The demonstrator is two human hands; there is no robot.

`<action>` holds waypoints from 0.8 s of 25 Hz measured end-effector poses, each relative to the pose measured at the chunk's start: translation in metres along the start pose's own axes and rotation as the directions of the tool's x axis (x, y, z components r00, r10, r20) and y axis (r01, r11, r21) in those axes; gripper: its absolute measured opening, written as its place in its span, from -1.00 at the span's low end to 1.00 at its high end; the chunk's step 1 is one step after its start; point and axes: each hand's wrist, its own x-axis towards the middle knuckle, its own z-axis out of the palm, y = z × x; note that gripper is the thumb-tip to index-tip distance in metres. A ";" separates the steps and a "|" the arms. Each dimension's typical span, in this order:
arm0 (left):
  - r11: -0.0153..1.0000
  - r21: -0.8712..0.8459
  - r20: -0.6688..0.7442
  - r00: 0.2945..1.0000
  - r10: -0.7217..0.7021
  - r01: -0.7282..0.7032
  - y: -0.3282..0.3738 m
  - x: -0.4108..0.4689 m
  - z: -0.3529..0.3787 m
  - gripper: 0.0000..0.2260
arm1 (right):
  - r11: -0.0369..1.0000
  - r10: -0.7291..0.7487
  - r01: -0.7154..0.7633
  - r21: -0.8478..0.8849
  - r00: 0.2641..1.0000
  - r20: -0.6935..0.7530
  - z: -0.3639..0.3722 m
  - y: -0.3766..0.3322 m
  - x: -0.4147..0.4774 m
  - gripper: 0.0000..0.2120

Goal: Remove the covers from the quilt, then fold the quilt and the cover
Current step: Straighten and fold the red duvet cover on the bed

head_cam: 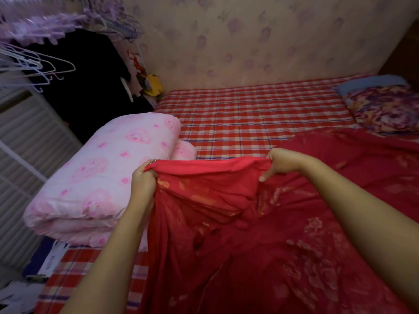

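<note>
Across the upper frame, a pale cream papered wall (249, 41) with faded purple flower print. Below it, a wide bed under a red, white and blue checked cotton sheet (249, 114), reaching down to the lower left. At the right edge, a purple-and-orange floral pillow (385, 109) partly over a plain blue pillow (371, 80). In the upper right corner, a dark brown wooden panel (404, 53). In the upper left, white wire clothes hangers (34, 64) and lilac fringed hangers (45, 23) above a hanging black garment (90, 82). Down the left edge, a white slatted panel (22, 137). In the lower left corner, scattered white papers (18, 295). Dim, reddish indoor light throughout.
</note>
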 end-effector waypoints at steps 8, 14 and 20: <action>0.973 -0.193 -0.001 0.992 -0.127 0.125 0.013 0.000 0.005 -0.67 | 0.974 0.181 -0.173 -0.148 0.983 0.044 0.049 0.014 0.015 -0.73; 0.360 0.925 0.331 0.732 -0.595 -0.126 -0.020 0.014 -0.032 -0.66 | -0.254 -0.153 -0.109 0.961 0.986 0.071 -0.025 -0.090 0.066 -0.82; 0.766 0.642 0.552 0.700 -0.453 -0.011 0.033 -0.011 0.041 -0.48 | -0.295 -0.388 0.086 0.952 0.899 -0.201 -0.105 -0.265 0.068 -0.76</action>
